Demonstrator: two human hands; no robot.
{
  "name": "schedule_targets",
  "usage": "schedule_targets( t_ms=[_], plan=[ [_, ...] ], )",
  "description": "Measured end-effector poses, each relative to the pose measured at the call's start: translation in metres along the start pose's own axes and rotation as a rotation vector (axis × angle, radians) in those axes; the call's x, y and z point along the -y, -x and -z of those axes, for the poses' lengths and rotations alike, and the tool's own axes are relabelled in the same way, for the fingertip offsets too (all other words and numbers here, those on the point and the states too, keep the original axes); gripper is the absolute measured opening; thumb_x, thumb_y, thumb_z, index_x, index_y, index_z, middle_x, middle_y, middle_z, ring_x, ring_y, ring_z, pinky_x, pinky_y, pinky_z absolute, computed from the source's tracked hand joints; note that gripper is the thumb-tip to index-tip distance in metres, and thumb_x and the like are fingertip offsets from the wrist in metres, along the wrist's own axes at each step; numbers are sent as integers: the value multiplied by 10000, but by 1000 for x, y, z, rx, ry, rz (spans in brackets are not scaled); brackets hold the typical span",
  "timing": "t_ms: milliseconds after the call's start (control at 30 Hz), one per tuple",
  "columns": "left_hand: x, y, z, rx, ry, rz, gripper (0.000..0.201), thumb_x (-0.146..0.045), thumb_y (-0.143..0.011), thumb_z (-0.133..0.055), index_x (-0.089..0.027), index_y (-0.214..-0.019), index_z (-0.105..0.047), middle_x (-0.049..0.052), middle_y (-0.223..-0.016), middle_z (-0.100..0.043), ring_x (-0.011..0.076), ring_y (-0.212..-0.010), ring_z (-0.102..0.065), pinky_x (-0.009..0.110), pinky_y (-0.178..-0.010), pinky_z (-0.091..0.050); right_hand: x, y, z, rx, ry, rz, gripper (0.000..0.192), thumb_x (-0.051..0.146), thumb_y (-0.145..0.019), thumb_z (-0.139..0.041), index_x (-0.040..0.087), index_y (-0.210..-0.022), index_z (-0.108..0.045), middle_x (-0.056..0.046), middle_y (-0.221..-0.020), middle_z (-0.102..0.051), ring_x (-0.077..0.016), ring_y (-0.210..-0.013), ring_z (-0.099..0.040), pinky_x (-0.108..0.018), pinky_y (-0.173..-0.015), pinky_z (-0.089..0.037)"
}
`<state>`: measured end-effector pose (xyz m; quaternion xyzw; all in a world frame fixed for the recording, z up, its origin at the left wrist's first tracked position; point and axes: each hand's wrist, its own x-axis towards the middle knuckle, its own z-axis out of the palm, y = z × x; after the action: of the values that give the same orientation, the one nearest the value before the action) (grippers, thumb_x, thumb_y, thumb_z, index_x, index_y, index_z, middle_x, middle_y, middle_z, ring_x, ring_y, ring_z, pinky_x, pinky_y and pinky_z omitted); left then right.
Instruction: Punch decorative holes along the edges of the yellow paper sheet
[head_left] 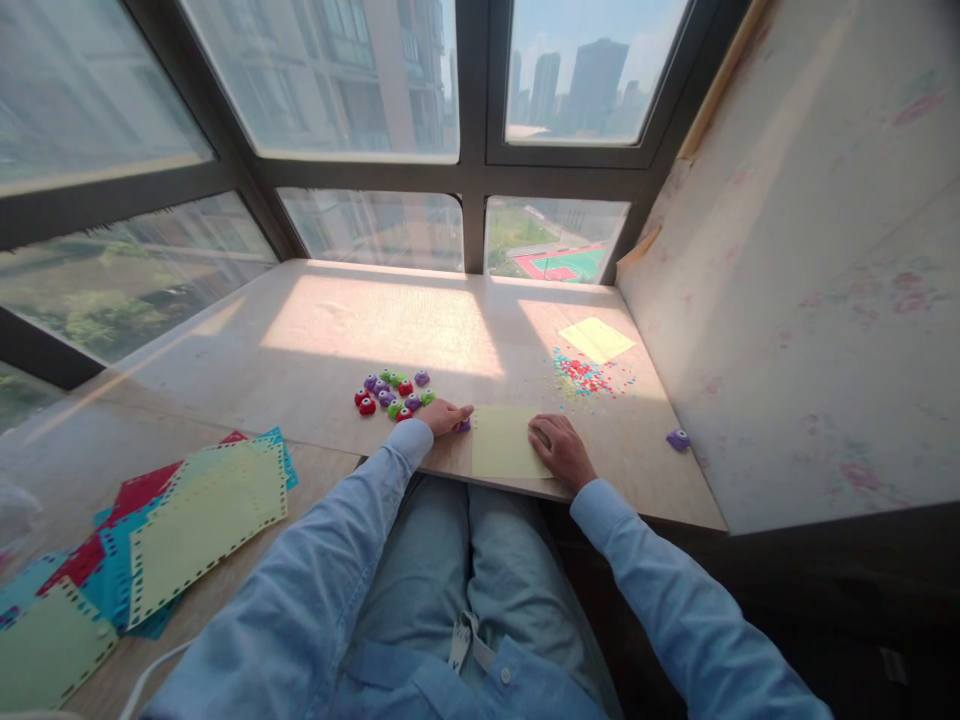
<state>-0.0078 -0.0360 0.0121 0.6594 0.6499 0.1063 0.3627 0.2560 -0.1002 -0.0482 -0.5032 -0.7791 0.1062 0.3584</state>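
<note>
- Where the sill meets the lap, a pale yellow sheet (507, 442) lies flat at the table (315, 340) edge.
- Left hand (445, 416): curled over a small purple punch (464, 425) at the sheet's left edge.
- Right hand (559, 447): flat, pressing the sheet's right side.
- Cluster of coloured punches (392, 393) just beyond the left hand.

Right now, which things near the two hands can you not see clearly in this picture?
- Purple punch, head view: mostly hidden under the left hand, so the grip is unclear.
- Yellow paper sheet: its right edge lies under the right hand.
- Confetti pile: pieces too small to tell shapes.
- Punched paper stack: cut off by the left edge.
</note>
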Motion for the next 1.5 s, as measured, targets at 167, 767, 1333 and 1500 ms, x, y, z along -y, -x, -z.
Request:
schedule_targets(
  t_ms=[167,767,1333,1500],
  plan=[
    [6,9,-2,-151,-41,-66,405,-579,-801,-589,-184,-718,-607,1,-594,-538,173,-638,-539,274,-583,-335,-2,0,-1,-17,-2,4,184,212,-888,-522,179,-983,-676,-142,-1027,-691,-277,-1006,-589,-458,-930,-484],
    [10,33,0,-397,427,-250,309,-407,-788,-656,-148,-955,-647,68,-873,-694,142,-619,-611,280,-569,-489,-8,3,-1,-231,-173,-81,186,216,-848,-530,214,-943,-689,-93,-956,-720,-253,-965,-639,-441,-900,-510],
    [-68,77,-98,-267,888,-248,422,-509,-633,-809,-183,-751,-570,43,-757,-709,186,-687,-686,286,-585,-530,91,37,34,-162,-713,-448,365,440,-848,-661,226,-1144,-669,-88,-1134,-715,-222,-950,-682,-360,-773,-576],
    [-78,77,-112,-268,902,-222,439,-583,-676,-746,-183,-733,-575,28,-689,-671,179,-665,-662,294,-609,-526,79,34,40,-148,-668,-504,428,475,-800,-712,211,-1134,-673,-100,-1087,-736,-257,-968,-700,-394,-793,-587]
  ],
)
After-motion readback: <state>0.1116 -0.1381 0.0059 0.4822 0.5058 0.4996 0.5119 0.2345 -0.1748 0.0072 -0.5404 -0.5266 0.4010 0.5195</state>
